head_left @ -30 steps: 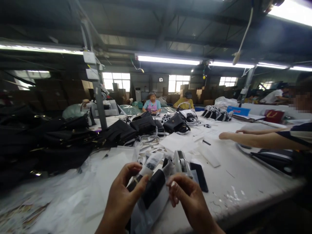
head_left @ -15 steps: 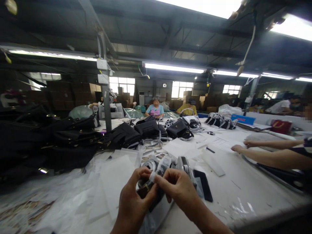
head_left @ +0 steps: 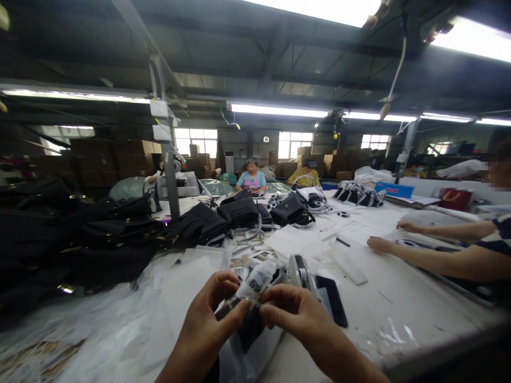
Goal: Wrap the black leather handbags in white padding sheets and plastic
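Note:
Low in the middle of the head view, a dark bag strap [head_left: 256,280] is wrapped in whitish, see-through film. My left hand [head_left: 205,316] is closed on it from the left, thumb and fingers pinching the wrapped part. From the right, my right hand [head_left: 299,314] pinches the film at the same spot, fingertips close to the left thumb. Dark material [head_left: 251,330], partly under clear plastic, hangs below the hands; my fingers hide where it joins the strap. Just beyond my right hand stands a grey-and-white object [head_left: 300,270] resembling a tape dispenser.
A dark phone [head_left: 337,302] lies right of my hands. Black bags [head_left: 239,210] sit across the table, with a larger black pile [head_left: 115,229] at left. White sheets [head_left: 291,239] and plastic film [head_left: 104,319] cover parts. A co-worker's hands [head_left: 381,244] work at right.
My right hand has moved slightly down and right, and the white film is now pressed around the strap. The co-worker's hands at right have shifted a little left in view.

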Available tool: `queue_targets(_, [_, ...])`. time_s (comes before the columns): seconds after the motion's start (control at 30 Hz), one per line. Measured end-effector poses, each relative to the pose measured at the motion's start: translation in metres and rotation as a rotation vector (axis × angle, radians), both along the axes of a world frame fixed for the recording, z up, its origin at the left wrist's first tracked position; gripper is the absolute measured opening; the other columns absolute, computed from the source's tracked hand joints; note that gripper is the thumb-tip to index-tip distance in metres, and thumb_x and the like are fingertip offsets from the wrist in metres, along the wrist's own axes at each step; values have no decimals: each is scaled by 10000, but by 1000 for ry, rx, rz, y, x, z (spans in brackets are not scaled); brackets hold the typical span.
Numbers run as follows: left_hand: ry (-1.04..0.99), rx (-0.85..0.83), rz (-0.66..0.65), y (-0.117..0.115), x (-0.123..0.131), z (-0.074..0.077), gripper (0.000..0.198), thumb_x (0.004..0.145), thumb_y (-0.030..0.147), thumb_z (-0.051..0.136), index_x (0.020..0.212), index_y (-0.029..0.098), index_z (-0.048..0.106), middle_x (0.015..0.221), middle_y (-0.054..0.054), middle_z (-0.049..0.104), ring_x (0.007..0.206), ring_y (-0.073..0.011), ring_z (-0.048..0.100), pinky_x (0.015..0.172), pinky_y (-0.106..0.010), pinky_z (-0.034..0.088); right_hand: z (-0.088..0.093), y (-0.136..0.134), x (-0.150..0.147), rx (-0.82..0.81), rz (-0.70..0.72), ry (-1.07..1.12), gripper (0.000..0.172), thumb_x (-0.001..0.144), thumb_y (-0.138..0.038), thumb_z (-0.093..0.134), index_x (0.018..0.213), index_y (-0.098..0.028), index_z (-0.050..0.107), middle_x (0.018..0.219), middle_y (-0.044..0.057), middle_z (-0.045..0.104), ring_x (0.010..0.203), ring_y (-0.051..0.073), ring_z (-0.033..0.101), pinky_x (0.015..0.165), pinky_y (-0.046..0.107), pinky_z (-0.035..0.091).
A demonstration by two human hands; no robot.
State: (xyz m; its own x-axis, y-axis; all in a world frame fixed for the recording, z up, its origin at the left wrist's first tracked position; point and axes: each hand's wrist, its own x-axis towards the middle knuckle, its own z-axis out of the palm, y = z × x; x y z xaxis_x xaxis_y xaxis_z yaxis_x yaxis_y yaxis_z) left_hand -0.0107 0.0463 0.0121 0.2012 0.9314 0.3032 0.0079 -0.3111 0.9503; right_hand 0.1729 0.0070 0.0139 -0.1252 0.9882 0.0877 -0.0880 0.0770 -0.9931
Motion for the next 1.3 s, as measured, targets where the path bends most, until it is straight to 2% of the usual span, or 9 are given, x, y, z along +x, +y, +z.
queue_targets(0.2, [18, -65, -108, 4, -6, 1, 345, 740, 419, 756, 955, 229, 565, 803, 26, 629, 741, -151, 594, 622, -225, 418, -10, -1, 1, 2, -30, 96, 271, 723, -359, 832, 827, -156, 686, 687, -12, 658, 660, 102, 591, 649, 202, 445])
queue_targets(0.3, [3, -80, -173, 7, -6, 0, 349, 736, 426, 770, 928, 214, 570, 809, 16, 628, 739, -142, 570, 636, -223, 413, -19, -1, -1, -2, -27, 163, 276, 717, -361, 838, 819, -154, 685, 672, -16, 650, 647, 97, 584, 653, 203, 449])
queue_targets(0.47, [-58, -200, -248, 8, 0, -1, 397, 703, 460, 796, 914, 204, 578, 782, 20, 620, 721, -134, 561, 646, -219, 413, -31, 5, -9, 92, -82, 193, 273, 740, -368, 819, 888, -164, 713, 808, 30, 709, 742, 150, 635, 697, 245, 484])
queue_targets(0.57, [-70, -211, -219, 8, 3, 0, 421, 698, 476, 797, 955, 202, 608, 822, 1, 650, 758, -153, 596, 684, -229, 437, -30, 9, -18, 150, -115, 211, 281, 743, -361, 815, 937, -182, 720, 867, 43, 728, 820, 195, 664, 747, 278, 506])
queue_targets(0.7, [-11, -116, -147, 8, 3, 3, 371, 706, 464, 790, 930, 202, 653, 852, -14, 682, 830, -181, 625, 752, -237, 458, -25, 10, -30, 223, -127, 248, 280, 804, -338, 761, 1044, -209, 696, 985, 49, 727, 941, 222, 666, 886, 337, 505])
queue_targets(0.87, [26, -94, -108, 7, 1, 7, 352, 714, 449, 769, 928, 193, 656, 893, -34, 694, 863, -209, 639, 770, -260, 482, -27, 14, -40, 236, -134, 307, 313, 849, -292, 708, 1143, -215, 632, 1127, 63, 692, 1074, 222, 631, 979, 345, 472])
queue_targets(1.1, [16, -116, -145, 11, 0, 6, 377, 700, 453, 779, 926, 191, 630, 887, -34, 684, 855, -198, 625, 751, -253, 474, -30, 20, -37, 202, -201, 175, 314, 837, -185, 637, 1150, -196, 609, 1068, 69, 701, 997, 234, 657, 897, 350, 514])
queue_targets(1.2, [12, -169, -161, 15, -2, 1, 411, 691, 483, 789, 938, 199, 625, 814, -12, 654, 727, -157, 592, 620, -220, 438, -28, 19, -37, 217, -224, 148, 297, 813, -144, 607, 1104, -205, 623, 1069, 60, 699, 1009, 236, 650, 909, 349, 505])
queue_targets(1.3, [11, -211, -185, 17, -3, -5, 448, 670, 504, 804, 941, 203, 614, 701, 16, 600, 576, -109, 502, 510, -198, 348, -29, 19, -39, 203, -321, 39, 240, 780, -132, 592, 1007, -201, 633, 990, 58, 707, 930, 238, 660, 813, 326, 525])
